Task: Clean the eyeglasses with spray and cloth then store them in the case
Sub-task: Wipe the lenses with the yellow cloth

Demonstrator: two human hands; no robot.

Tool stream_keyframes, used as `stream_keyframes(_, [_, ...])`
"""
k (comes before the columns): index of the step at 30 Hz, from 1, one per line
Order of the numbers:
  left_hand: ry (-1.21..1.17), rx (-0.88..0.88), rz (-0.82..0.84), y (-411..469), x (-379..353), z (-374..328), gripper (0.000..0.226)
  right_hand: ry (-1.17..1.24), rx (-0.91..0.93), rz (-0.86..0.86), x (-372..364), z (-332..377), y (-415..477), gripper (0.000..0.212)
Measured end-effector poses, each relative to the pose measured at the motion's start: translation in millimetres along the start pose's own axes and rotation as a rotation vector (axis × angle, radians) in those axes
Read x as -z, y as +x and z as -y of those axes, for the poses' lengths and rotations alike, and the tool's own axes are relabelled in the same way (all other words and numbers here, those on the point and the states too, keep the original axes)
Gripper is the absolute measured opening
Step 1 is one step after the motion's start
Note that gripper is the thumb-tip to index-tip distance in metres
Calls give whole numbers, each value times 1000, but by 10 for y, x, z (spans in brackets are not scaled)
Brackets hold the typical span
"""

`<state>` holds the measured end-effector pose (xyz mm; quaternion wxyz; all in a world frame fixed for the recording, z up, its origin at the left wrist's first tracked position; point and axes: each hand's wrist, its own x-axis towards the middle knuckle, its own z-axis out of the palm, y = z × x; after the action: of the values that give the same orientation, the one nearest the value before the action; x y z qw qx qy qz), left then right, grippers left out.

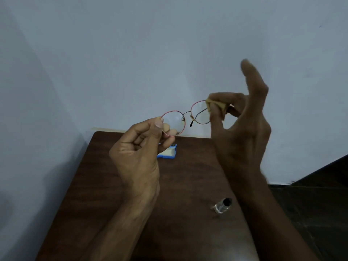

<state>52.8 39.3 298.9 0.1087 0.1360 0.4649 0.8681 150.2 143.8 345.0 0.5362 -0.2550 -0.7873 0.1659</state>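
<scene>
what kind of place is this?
Probably a plain room at home or in an office, not a workshop: a dark brown wooden table pushed against a bare pale blue painted wall, and dark flooring to the right.

A plain pale blue-grey wall (131,44) fills most of the room ahead, bare and evenly painted, with a soft shadow falling across its left part. A dark brown wooden bench (90,185) stands pushed against it, far edge close to the wall. To the right, past the bench's right edge, lies a dark floor (320,213). The light is dim and flat.
</scene>
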Motion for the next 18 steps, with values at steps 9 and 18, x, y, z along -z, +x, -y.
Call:
stream_keyframes(9, [4, -30, -1, -31, -14, 16, 22, -8, -5, 10, -11, 36, -11, 76])
stream_keyframes(18, [-3, 26, -5, -41, -19, 43, 27, 38, -5, 78, -32, 154, -129, 77])
